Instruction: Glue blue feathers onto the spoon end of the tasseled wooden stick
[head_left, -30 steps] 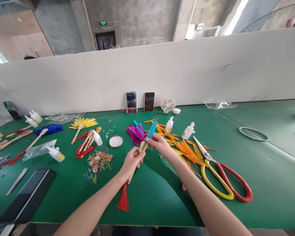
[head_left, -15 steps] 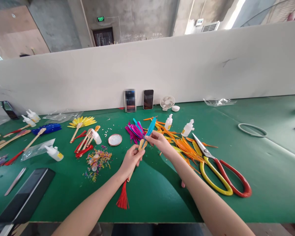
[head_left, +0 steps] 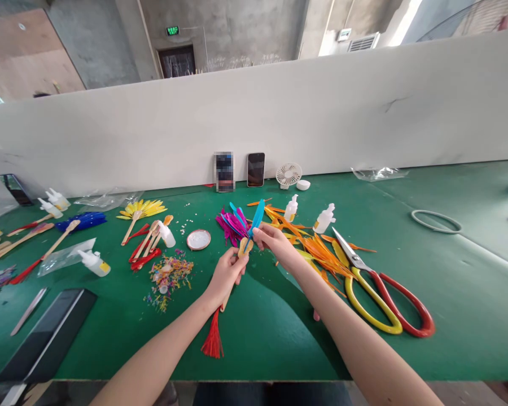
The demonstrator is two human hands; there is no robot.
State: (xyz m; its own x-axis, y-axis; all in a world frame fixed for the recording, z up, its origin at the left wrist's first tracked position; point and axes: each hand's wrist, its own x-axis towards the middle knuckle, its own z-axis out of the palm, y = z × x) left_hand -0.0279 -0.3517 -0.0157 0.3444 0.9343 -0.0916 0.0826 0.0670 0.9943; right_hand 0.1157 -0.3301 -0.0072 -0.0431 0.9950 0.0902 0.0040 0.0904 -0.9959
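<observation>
The stick [head_left: 246, 246] slants just right of the dish [head_left: 198, 248], its rounded head pointing away from the person and its red tassel [head_left: 212, 338] at the near end. The left hand [head_left: 227, 272] is curled firmly round the stick below the head, presumably to steady it while leaving the head's face uncovered. The right hand [head_left: 271, 238] is pinched tight, thumb and finger on the lower part of a blue feather [head_left: 258, 214], a hold that likely keeps the quill directed at the head. Magenta feathers [head_left: 224, 228] spread right of the dish and slightly beyond it; whether they are joined to the stick cannot be told. Orange feathers [head_left: 322, 254] sprawl well right of the dish, then the scissors [head_left: 355, 263], farther right, blades pointing away from the person. Shreds [head_left: 169, 276] lie left of the dish and nearer. Room for the forearms is nearer than the dish, on tabletop [head_left: 254, 349] running to the front edge. Beyond the dish, phones [head_left: 256, 170] lean on the partition [head_left: 254, 118], which probably limits reach that way
</observation>
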